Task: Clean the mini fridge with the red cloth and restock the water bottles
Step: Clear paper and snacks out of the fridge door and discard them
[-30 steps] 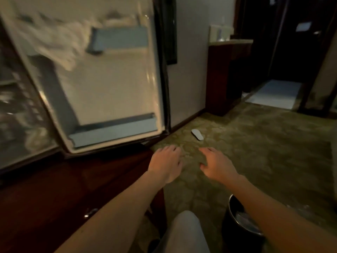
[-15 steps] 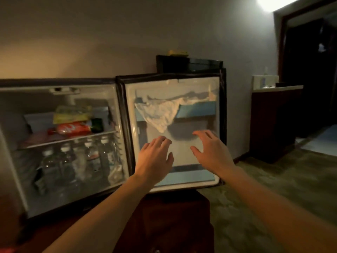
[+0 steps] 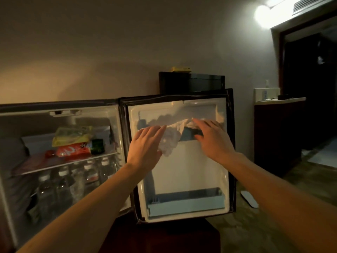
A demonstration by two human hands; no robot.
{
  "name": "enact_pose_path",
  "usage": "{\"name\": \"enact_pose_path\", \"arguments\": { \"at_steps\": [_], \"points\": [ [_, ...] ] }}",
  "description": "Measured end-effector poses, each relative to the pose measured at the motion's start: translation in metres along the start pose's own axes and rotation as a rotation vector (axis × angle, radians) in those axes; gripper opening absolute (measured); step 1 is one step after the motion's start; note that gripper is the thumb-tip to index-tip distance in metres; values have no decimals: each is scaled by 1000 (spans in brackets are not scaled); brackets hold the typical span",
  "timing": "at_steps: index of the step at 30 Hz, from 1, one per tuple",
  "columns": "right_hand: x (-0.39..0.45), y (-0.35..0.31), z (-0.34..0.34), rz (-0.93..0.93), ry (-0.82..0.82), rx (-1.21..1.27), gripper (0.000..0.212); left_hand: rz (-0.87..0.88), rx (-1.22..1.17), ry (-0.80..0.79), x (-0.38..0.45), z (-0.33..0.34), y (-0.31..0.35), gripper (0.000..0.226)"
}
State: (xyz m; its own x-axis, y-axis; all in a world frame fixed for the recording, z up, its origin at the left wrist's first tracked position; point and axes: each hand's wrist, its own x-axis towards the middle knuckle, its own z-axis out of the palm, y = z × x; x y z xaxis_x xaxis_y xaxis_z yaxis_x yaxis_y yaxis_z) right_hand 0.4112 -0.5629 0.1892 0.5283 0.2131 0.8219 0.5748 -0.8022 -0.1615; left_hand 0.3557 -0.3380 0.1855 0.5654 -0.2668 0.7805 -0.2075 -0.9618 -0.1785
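Mini fridge [image 3: 60,125] stood open on a dark wood cabinet [image 3: 164,240], its door [image 3: 182,170] swung out to 3 o'clock of the body. A pale cloth [image 3: 170,141] hung over the upper door shelf [image 3: 189,136]; it looked white in this light, no red visible. Left hand [image 3: 145,147] was up at the cloth's 9 o'clock edge, fingers straight and together, held wide, gripping nothing; whether it touched the cloth could not be told. Right hand [image 3: 213,137] was at the cloth's 3 o'clock side, fingers spread wide over the upper shelf, holding nothing. Lower door shelf [image 3: 186,203] sat at the door's 6 o'clock. Water bottles [image 3: 76,181] stood upright in the fridge's lower compartment, under the glass shelf [image 3: 60,163]. On that shelf lay a red packet [image 3: 73,150] with a yellow packet [image 3: 73,136] on top, a dark green can [image 3: 97,146] just beside at 3 o'clock. A black box [image 3: 191,83] sat behind the door's top.
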Motion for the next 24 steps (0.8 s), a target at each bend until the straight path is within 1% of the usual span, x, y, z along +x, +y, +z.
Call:
{"name": "enact_pose_path", "arguments": {
  "at_steps": [2,3,6,8,10,12,14,15,17,19,22,23,24],
  "points": [
    [3,2,3,-24,50,10,38,-32,-128,78,4,0,-3,54],
    [4,2,3,-25,91,43,35,-50,-188,116,6,-2,-4,47],
    [4,2,-2,-14,208,134,24,-110,-333,206,9,-8,-5,37],
    [-2,2,-7,-23,189,149,24,-129,-404,254,7,-9,-2,33],
    [-13,3,-9,-41,132,137,28,-108,-423,262,2,-10,4,32],
    [-26,5,-10,-46,126,130,23,-88,-431,202,-5,-7,11,29],
    [-43,8,-10,-56,144,74,26,-60,-421,122,-14,-2,18,25],
    [-50,11,-9,-64,139,53,28,-41,-400,94,-18,2,21,20],
    [-70,17,-9,-41,83,28,22,-28,-367,51,-28,9,33,8],
    [-94,25,-8,-10,16,-2,17,-69,-362,-25,-39,19,47,20],
    [-132,41,-3,34,-74,-36,28,-109,-415,-129,-61,39,71,36],
    [-144,45,-3,57,-118,-33,28,-106,-431,-169,-68,48,79,38],
    [-156,51,-2,84,-150,-19,23,-105,-439,-220,-75,56,87,37]
  ]
}}
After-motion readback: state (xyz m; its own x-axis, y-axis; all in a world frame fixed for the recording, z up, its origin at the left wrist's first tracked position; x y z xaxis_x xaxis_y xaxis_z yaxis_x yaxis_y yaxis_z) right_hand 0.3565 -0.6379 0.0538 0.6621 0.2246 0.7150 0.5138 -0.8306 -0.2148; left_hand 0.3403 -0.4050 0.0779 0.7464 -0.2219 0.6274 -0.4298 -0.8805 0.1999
